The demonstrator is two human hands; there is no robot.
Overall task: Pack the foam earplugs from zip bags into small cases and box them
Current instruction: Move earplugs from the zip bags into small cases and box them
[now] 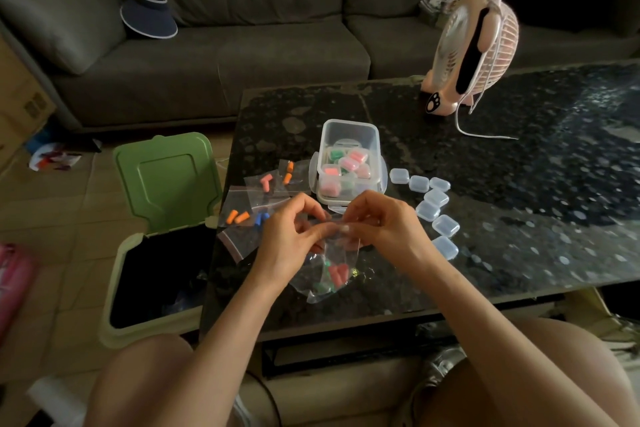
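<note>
Nearest: bare knees [145, 385] at the bottom edge, forearms reaching out between them to the table [519, 218]. Seated close, keeping the work at the near-left part of the top.

Both closed in a pinch: left hand [291, 236] and right hand [384, 225], gripping the mouth of one zip bag [322, 253], fingertips facing each other across the seal. Probably pulling the zip apart. Can't see the seal behind the fingers, so can't tell whether open yet.

Bag hanging from that pinch, just above the table or brushing it; can't tell which. Long axis near-to-far: mouth at the far end in the fingers, closed bottom toward the near edge, skewed slightly left. Held mouth-up to keep the contents low and clear of the seal.

Pooled at the bottom: red earplugs [337, 274] side by side, roughly along the bag's axis; green earplugs [323, 287] just near-left of them. Tapered end: too small to tell.

Left of the hands, other zip bags [263, 191] fanned out flat, with orange, pink and blue plugs inside. Handy for the next pick. Further left, off the table, bin [166, 177] with lid up, likely for spent bags.

Just beyond the hands, clear box [349, 130], lid off, part-filled with packed small cases [346, 166]. Right of it, empty cases [436, 204] in a curved row ending near the right hand. Feed left, output far-centre, blanks right.

Pink fan [474, 45] far right, well apart, not involved.
</note>
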